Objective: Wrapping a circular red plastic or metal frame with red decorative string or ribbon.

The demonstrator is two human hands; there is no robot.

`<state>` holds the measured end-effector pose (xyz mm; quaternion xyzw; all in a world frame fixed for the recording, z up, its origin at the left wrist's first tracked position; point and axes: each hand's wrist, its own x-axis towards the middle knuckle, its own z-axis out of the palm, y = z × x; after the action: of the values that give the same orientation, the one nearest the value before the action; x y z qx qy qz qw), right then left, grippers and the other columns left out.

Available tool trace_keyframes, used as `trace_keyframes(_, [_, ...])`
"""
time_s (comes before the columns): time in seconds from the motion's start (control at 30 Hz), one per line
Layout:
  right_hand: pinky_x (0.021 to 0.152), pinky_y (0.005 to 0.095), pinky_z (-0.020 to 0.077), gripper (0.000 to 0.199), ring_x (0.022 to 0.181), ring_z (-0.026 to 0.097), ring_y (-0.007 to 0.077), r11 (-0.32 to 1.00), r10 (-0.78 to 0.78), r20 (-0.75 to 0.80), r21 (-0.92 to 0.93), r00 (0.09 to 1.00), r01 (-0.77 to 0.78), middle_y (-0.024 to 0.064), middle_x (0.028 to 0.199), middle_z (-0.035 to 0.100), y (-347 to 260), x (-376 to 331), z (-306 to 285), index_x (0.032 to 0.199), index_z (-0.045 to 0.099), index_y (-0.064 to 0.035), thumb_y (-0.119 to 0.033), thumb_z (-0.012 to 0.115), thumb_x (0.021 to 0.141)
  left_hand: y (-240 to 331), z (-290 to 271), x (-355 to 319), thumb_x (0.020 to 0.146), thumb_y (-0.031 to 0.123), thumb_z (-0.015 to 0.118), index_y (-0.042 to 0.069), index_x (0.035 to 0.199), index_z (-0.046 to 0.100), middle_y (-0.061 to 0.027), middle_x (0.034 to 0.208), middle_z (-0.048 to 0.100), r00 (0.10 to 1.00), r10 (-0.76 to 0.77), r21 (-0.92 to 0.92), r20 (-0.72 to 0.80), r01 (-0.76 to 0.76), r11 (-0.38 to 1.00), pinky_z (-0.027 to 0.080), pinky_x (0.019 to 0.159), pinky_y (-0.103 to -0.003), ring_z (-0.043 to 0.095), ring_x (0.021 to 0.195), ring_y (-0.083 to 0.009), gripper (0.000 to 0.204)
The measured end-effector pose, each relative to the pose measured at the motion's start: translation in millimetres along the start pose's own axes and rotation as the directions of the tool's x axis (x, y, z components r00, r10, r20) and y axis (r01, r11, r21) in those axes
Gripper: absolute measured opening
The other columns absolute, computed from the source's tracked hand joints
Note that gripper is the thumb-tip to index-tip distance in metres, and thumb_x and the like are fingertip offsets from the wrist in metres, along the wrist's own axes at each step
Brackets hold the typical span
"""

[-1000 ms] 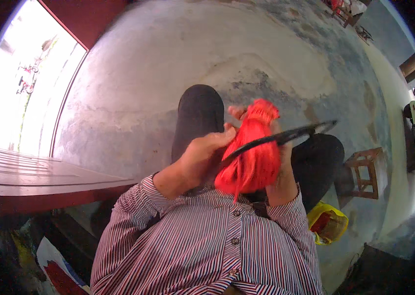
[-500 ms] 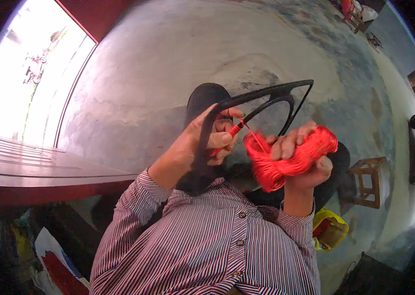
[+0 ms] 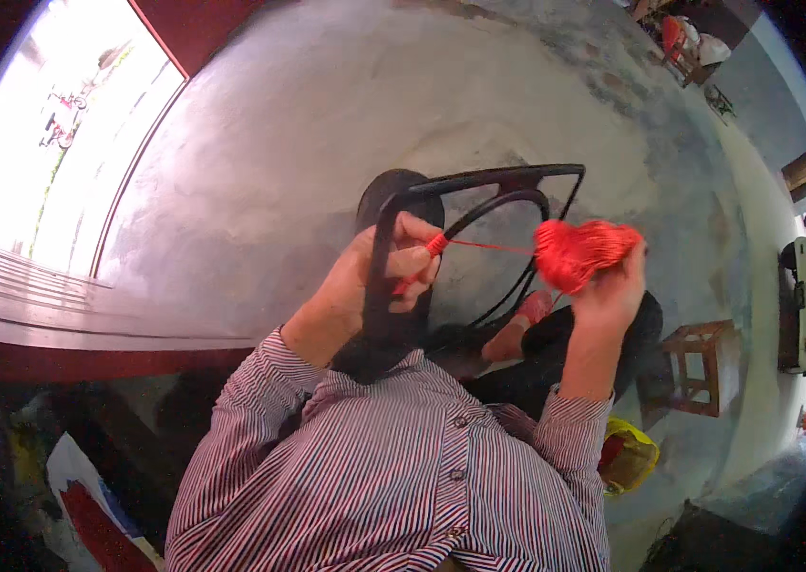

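A black frame (image 3: pixel 479 177) with thin bars and an inner curved bar (image 3: pixel 508 198) is held up in front of my chest. My left hand (image 3: pixel 351 286) is closed round the left end of the curved bar, where tight turns of red cord (image 3: pixel 436 244) are wound on it. From those turns a taut strand (image 3: pixel 489 246) runs right to a bundled skein of red cord (image 3: pixel 579 253). My right hand (image 3: pixel 610 291) grips the skein from its right side, clear of the frame; its fingers are mostly hidden behind the cord.
Below the frame are my dark-clad leg (image 3: pixel 546 353) and a foot in a red shoe (image 3: pixel 535 305). A small wooden stool (image 3: pixel 703 367) and a yellow bag (image 3: pixel 632 458) stand at the right. A reddish-brown table (image 3: pixel 117 353) lies left, beside a bright doorway (image 3: pixel 69 143).
My right hand has drawn the skein away to the right and turned it, so the strand is now longer and stretched. The frame has shifted slightly left in my left hand.
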<state>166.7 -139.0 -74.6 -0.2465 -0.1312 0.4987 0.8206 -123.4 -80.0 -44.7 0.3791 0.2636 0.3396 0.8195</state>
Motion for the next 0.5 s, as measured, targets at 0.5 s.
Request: trace_keyframes(0.5, [0.071, 0.0275, 0.0498, 0.013, 0.073, 0.061, 0.0116, 0.862, 0.359, 0.328, -0.476, 0.874, -0.176, 0.0042, 0.085, 0.062, 55.2, -32.7, 54.6, 0.092, 0.054, -0.0047, -0.012, 0.062, 0.086, -12.1, 12.0, -0.4, 0.093, 0.021, 0.054, 0.000, 0.118, 0.055, -0.0024, 0.104, 0.061, 0.997, 0.012, -0.035, 0.070, -0.009, 0.999, 0.048, 0.083, -0.025, 0.059, 0.092, -0.0100, 0.032])
